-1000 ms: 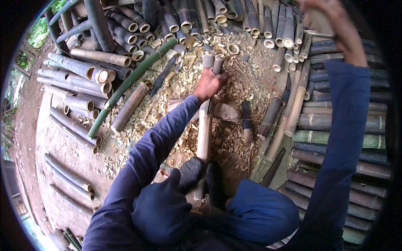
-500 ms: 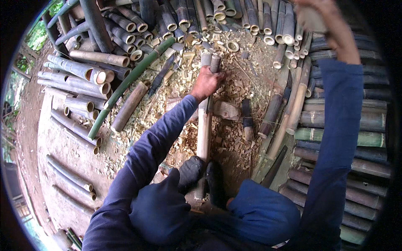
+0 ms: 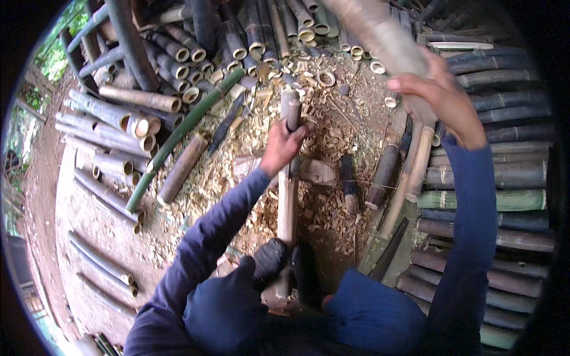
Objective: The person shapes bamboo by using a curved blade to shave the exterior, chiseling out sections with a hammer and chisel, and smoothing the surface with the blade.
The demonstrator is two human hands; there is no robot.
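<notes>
My left hand (image 3: 281,147) is closed round a short, upright wooden handle (image 3: 294,114); whatever is at its lower end is hidden. Behind and below that hand lies a pale, scraped bamboo pole (image 3: 287,207), its near end between my dark-shod feet. It rests across a wooden block (image 3: 319,171). Up at the right, my right hand (image 3: 442,98) grips a thick wooden club (image 3: 386,37), blurred by motion and raised well apart from the handle. Wood shavings (image 3: 320,216) cover the ground around the pole.
Cut bamboo tubes (image 3: 255,44) are piled along the far side, with more stacked at the right (image 3: 487,175). A green bamboo pole (image 3: 184,133) slants at the left. Right of the block lie a dark-wrapped brush-like bundle (image 3: 350,184) and a long dark blade (image 3: 390,249).
My right hand has come down and leftward from the upper right edge, bringing the club into fuller sight. My left hand keeps its hold on the handle, slightly lower in view.
</notes>
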